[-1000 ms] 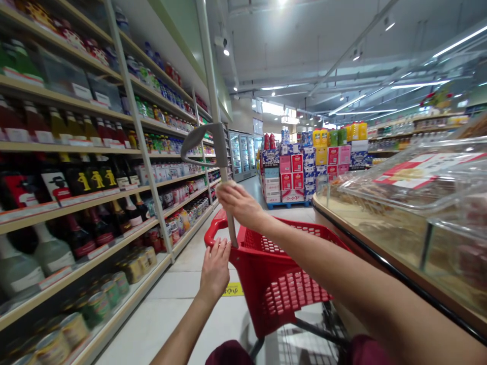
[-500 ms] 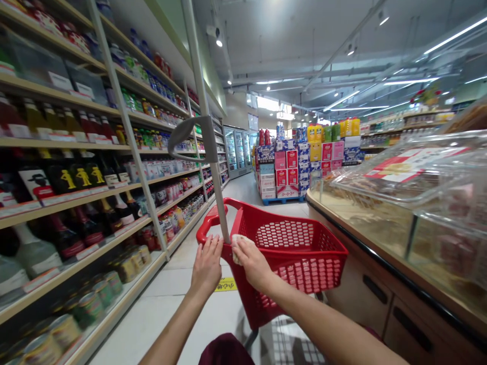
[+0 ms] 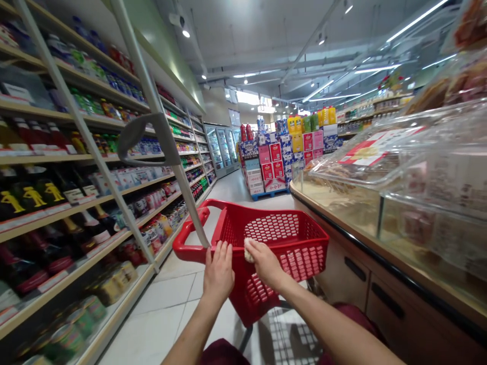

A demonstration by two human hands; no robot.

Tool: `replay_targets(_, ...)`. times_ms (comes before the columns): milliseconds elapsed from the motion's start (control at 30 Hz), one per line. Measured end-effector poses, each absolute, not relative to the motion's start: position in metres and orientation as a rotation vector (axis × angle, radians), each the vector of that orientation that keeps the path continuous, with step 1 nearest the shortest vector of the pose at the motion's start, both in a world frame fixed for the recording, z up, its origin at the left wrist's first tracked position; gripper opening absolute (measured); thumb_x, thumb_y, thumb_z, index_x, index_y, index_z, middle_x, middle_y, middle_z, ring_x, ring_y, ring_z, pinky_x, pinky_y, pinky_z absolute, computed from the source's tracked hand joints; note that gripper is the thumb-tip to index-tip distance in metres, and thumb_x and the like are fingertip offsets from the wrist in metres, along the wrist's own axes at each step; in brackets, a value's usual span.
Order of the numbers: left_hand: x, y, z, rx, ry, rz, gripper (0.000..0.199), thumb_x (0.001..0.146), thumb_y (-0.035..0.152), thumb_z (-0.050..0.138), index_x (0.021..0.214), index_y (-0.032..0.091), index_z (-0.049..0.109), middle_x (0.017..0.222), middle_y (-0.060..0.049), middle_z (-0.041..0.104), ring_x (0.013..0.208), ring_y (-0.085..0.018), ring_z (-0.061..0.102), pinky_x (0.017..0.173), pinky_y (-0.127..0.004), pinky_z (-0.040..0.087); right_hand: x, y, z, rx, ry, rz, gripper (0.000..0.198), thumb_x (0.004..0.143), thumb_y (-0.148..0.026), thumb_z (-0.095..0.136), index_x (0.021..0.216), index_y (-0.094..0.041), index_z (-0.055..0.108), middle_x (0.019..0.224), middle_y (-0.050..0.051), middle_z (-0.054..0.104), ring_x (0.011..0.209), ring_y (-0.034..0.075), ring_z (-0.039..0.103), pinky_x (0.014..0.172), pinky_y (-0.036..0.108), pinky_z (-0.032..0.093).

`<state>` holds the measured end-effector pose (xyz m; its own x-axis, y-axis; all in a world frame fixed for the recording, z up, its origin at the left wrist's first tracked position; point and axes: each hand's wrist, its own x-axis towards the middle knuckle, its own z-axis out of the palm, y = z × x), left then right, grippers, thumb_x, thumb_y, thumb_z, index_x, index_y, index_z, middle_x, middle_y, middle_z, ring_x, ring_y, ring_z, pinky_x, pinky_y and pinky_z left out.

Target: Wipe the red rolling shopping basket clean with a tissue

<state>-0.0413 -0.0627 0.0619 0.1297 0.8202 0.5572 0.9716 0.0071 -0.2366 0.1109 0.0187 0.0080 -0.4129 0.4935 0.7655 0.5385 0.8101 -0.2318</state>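
A red plastic shopping cart (image 3: 304, 235) stands close in front, its side toward me. My left hand (image 3: 218, 271) lies on its near side, the fingers stretched out with their tips at the upper rim. Its thumb is hard to make out. Just to the right, my right hand (image 3: 266, 263) is closed around a bunched whitish cloth (image 3: 249, 250) and presses it to the same rim. Part of the cloth is hidden by the fingers. The cart's red handle (image 3: 180, 243) is left of my hands. A grey pole with a looped grip (image 3: 165, 139) rises beside the handle, tilted left.
Shelves of bottles and cans (image 3: 110, 190) line the left side. A glass-sided counter (image 3: 342, 208) with clear plastic packs (image 3: 369, 152) on it stands close on the right. Ahead are stacked drink boxes (image 3: 272, 167) on a blue pallet and glass-door fridges (image 3: 220, 147).
The right hand and cloth have slid right along the cart's rim. My left hand has also shifted right, away from the handle. The view has turned, and the pole appears further left.
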Motion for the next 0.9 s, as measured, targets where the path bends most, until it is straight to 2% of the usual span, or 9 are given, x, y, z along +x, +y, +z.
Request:
replay_targets(233,-0.038,-0.056,0.059,-1.788,-1.758,-0.315,0.052,0.067,0.013,0.040,0.119,0.009,0.046,0.126,-0.012,0.046,0.121,-0.024,0.034,0.104,-0.042,0.016,0.227,0.060,-0.028,-1.205,-1.847,-0.259,0.048,0.069,-0.001,0.036,0.110,-0.017,0.054,0.112,0.010,0.056,0.106,0.022,0.049,0.091,0.042,0.038)
replay_targets(433,-0.029,-0.057,0.054,-1.773,-1.731,-0.337,0.053,0.066,0.012,0.041,0.119,0.010,0.046,0.127,-0.012,0.045,0.122,-0.024,0.032,0.104,-0.043,0.018,0.199,0.053,-0.026,-0.914,-2.040,-0.227,0.045,0.075,-0.004,0.036,0.116,-0.018,0.050,0.122,0.006,0.050,0.118,0.017,0.038,0.098,0.038,0.034)
replay_targets(500,-0.029,-0.057,0.053,-1.779,-1.719,-0.355,0.053,0.066,0.012,0.041,0.119,0.010,0.046,0.127,-0.012,0.045,0.122,-0.024,0.033,0.104,-0.042,0.018,0.220,0.060,-0.031,-1.014,-2.001,-0.204,0.045,0.074,-0.004,0.035,0.113,-0.019,0.052,0.122,0.006,0.051,0.117,0.017,0.040,0.098,0.037,0.033)
replay_targets(700,-0.020,-0.050,0.048,-1.777,-1.709,-0.416,0.050,0.067,0.013,0.040,0.115,0.006,0.048,0.124,-0.015,0.047,0.120,-0.025,0.035,0.104,-0.043,0.019,0.285,0.081,-0.047,-1.341,-1.773,-0.196,0.050,0.067,-0.002,0.033,0.110,-0.014,0.054,0.115,0.012,0.055,0.111,0.022,0.047,0.093,0.042,0.037)
replay_targets(900,-0.013,-0.045,0.043,-1.803,-1.693,-0.401,0.050,0.067,0.013,0.040,0.116,0.007,0.048,0.124,-0.013,0.048,0.120,-0.024,0.036,0.103,-0.041,0.021,0.247,0.073,-0.052,-1.054,-1.981,-0.134,0.059,0.064,0.001,0.035,0.117,-0.020,0.050,0.127,0.003,0.046,0.119,0.015,0.038,0.099,0.035,0.032)
